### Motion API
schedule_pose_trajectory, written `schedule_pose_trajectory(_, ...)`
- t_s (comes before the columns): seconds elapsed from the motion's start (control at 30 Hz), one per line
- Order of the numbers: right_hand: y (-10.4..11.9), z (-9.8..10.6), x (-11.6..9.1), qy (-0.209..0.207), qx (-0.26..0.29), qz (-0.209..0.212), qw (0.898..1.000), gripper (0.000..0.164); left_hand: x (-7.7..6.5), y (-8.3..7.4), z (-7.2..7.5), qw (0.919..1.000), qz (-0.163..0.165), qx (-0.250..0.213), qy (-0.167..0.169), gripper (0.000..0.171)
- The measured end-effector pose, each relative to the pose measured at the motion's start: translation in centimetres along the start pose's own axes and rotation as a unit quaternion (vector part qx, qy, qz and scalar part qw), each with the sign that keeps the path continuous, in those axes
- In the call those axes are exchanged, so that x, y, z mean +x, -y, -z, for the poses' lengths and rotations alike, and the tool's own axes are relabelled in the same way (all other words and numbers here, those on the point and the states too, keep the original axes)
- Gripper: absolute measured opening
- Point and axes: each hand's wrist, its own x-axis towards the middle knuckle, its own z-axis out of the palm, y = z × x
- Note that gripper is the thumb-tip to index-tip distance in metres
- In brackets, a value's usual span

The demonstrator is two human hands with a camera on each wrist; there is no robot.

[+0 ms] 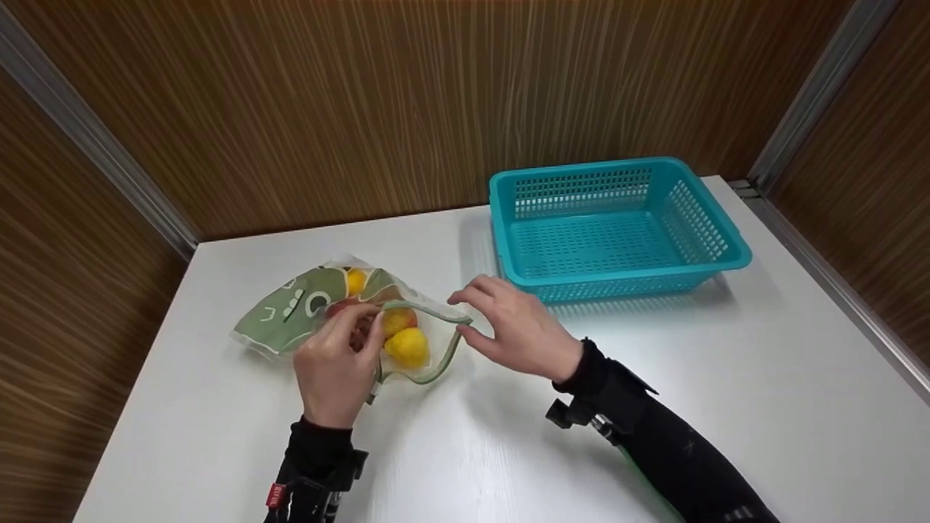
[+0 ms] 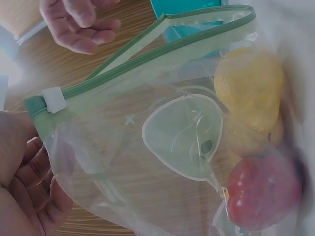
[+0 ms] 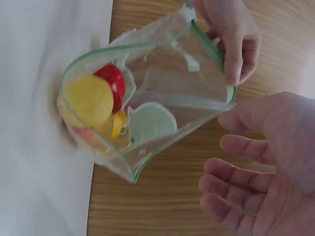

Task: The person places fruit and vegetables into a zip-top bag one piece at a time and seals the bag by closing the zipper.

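A clear zip bag (image 1: 429,367) with green print and a green zip rim lies on its side on the white table, its mouth gaping. My left hand (image 1: 336,363) pinches the bag's rim between thumb and fingers. Beside the other edge of the mouth is my right hand (image 1: 524,330), its fingers spread and holding nothing; whether the thumb touches the rim I cannot tell. Inside the bag are a lemon (image 1: 408,347), a reddish-yellow fruit (image 1: 398,320), a glossy red fruit or vegetable (image 2: 263,191) and another yellow piece (image 1: 355,281). A white slider (image 2: 54,99) sits at one end of the zip.
A turquoise plastic basket (image 1: 617,280) with perforated sides stands at the back right of the white table (image 1: 465,465). Wood-grain panels (image 1: 363,109) close off the back and both sides.
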Motion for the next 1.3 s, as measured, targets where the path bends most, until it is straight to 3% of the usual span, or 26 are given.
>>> schedule_pose_trajectory(0.13, -0.8, -0.4, 0.0, 0.012, -0.013, -0.013, 1.000, 0.030, 0.0, 0.0, 0.0, 1.0000, 0.000, 0.002, 0.002, 0.009)
schedule_pose_trajectory(0.5, -1.6, -2.6, -0.3, 0.095, -0.046, -0.001, 0.994, 0.039, 0.0, 0.1, -0.1, 1.0000, -0.005, 0.002, 0.000, 0.008)
schedule_pose_trajectory(0.87, -1.5, -4.3, -0.3, 0.076, -0.119, 0.040, 0.989, 0.026, -0.1, 0.0, -0.2, 0.9999, -0.003, 0.001, 0.017, 0.010)
schedule_pose_trajectory(1.0, -1.5, -4.5, -0.4, 0.071, -0.124, 0.052, 0.988, 0.025, -0.2, 0.0, -0.2, 0.9998, -0.003, -0.001, 0.018, 0.010)
schedule_pose_trajectory(1.2, -1.5, -4.6, -0.4, 0.033, -0.116, 0.071, 0.990, 0.008, -0.1, 0.1, -0.2, 0.9999, -0.003, -0.004, 0.015, 0.011)
schedule_pose_trajectory(1.3, -1.6, -4.2, -0.3, 0.017, -0.110, 0.068, 0.991, 0.008, 0.0, 0.1, -0.1, 0.9999, -0.003, -0.007, 0.010, 0.010)
